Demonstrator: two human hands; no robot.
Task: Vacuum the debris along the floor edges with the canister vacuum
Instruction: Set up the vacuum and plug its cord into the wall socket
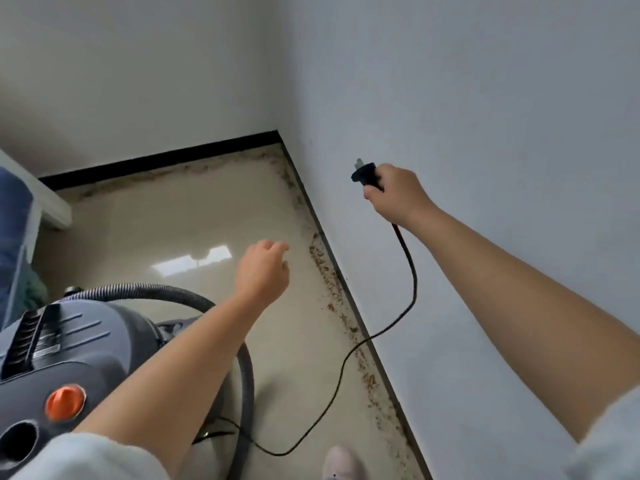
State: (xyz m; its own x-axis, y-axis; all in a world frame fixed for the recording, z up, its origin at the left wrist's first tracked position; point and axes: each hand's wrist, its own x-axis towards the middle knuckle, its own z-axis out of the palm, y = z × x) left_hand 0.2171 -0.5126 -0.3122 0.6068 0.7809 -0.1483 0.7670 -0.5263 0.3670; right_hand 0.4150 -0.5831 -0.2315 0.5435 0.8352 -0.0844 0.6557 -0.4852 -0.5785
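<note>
Holding the black power plug [364, 174] in my right hand [394, 195], fingers curled round its body, metal prongs sticking out past my knuckles toward the white wall [485, 133]. Plug is raised in the air, close to the wall, not touching it as far as I can tell. Thin black cord [410, 271] drops from under that hand, runs down across the floor edge, loops back along the glossy beige floor [173, 230] toward me.

Left hand [263, 271] is out in front, lower than the right and well apart from it, fingers loosely curled, holding nothing, hovering over the floor.

Grey canister vacuum with an orange round button [65, 401] sits below and to the left of my left forearm. Its ribbed grey hose [247, 375] arcs out from behind the body, passes under that forearm, curves down toward my feet.

Brown crumbly debris [329, 282] lies in a strip along the black baseboard [346, 292], just right of my left hand and below my right one. More dark specks [194, 168] follow the far baseboard, ahead of both hands, up into the corner.

Pale pink shoe toe [341, 462] at bottom edge, below the cord loop. White furniture edge [52, 206] and blue fabric [14, 220] far left of my left hand.
</note>
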